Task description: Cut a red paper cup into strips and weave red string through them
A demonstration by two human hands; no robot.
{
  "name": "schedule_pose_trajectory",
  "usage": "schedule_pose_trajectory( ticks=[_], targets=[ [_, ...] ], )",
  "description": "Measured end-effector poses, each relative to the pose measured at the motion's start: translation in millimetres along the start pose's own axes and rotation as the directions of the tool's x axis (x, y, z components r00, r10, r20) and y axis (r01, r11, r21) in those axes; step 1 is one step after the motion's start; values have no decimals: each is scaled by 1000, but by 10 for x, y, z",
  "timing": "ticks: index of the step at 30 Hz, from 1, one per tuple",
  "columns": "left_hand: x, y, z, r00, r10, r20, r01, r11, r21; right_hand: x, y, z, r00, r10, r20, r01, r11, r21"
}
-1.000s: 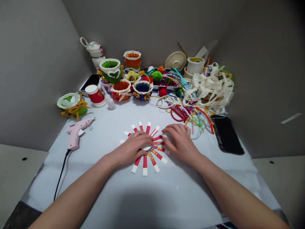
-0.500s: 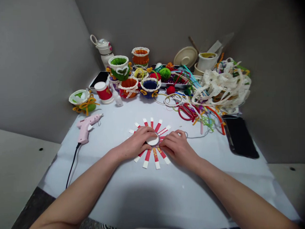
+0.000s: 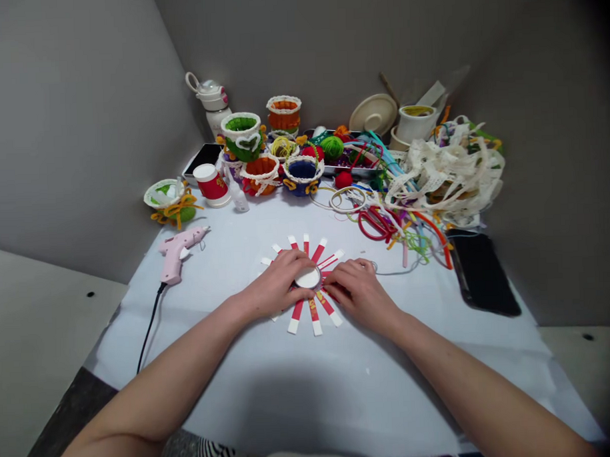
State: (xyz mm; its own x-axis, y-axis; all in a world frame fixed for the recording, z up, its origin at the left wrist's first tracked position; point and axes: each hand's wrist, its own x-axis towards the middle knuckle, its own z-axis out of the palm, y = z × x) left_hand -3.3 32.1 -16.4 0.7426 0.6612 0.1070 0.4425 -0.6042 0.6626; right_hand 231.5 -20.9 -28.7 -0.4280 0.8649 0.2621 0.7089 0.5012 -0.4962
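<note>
Left hand (image 3: 285, 280): fingers grasping splayed paper cup (image 3: 307, 277)
Right hand (image 3: 358, 290): at cup's edge — can't tell finger grip
Grey cord (image 3: 395, 273): beside it

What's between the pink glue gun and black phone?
The head view shows, from glue gun to phone: left hand, red-and-white strips fanned around a white disc, right hand, then a thin grey cord.

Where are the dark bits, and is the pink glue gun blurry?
Head view: soft shadow on the white tablecloth, nearer the camera than the left hand; head view: upper right corner almost black; head view: pink glue gun slightly soft, shape clear.
</note>
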Motion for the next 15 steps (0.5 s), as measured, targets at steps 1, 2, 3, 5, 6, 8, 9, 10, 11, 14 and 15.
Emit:
schedule_pose_trajectory(
  ticks=[1, 2, 3, 5, 6, 8, 9, 10, 11, 14, 15],
  targets=[
    [7, 9, 7, 1000, -13, -4, 13, 999, 30, -2, -4, -4, 1000, -4, 4, 4, 1000, -2],
    [12, 17, 6, 1000, -20, -4, 20, 998, 55, -5, -10, -11, 1000, -9, 9, 9, 1000, -5],
    [15, 23, -3, 1000, -21, 4, 21, 997, 73, -10, -17, -21, 1000, -18, 16, 18, 1000, -7],
    [11, 31, -41, 999, -9, 33, 6, 996, 85, -22, -36, -47, 998, -52, 32, 52, 999, -3],
    [6, 32, -63, 999, 1, 52, -5, 997, 82, -31, -48, -61, 997, -73, 39, 73, 997, 0],
    [-9, 29, -101, 997, 18, 77, -23, 998, 66, -51, -81, -91, 991, -121, 60, 121, 993, -4],
    [-15, 26, -112, 996, 27, 82, -31, 998, 54, -63, -101, -104, 987, -144, 76, 145, 989, -11],
    [-20, 22, -116, 996, 35, 83, -39, 998, 43, -78, -124, -116, 982, -162, 95, 164, 986, -19],
    [-22, 18, -114, 996, 42, 81, -45, 998, 33, -95, -148, -128, 978, -175, 116, 179, 983, -25],
    [-16, 8, -88, 996, 46, 79, -49, 998, 27, -159, -225, -164, 967, -178, 182, 187, 982, -31],
    [-12, 5, -80, 996, 42, 82, -45, 999, 30, -183, -250, -179, 964, -169, 207, 180, 983, -36]
  ],
)
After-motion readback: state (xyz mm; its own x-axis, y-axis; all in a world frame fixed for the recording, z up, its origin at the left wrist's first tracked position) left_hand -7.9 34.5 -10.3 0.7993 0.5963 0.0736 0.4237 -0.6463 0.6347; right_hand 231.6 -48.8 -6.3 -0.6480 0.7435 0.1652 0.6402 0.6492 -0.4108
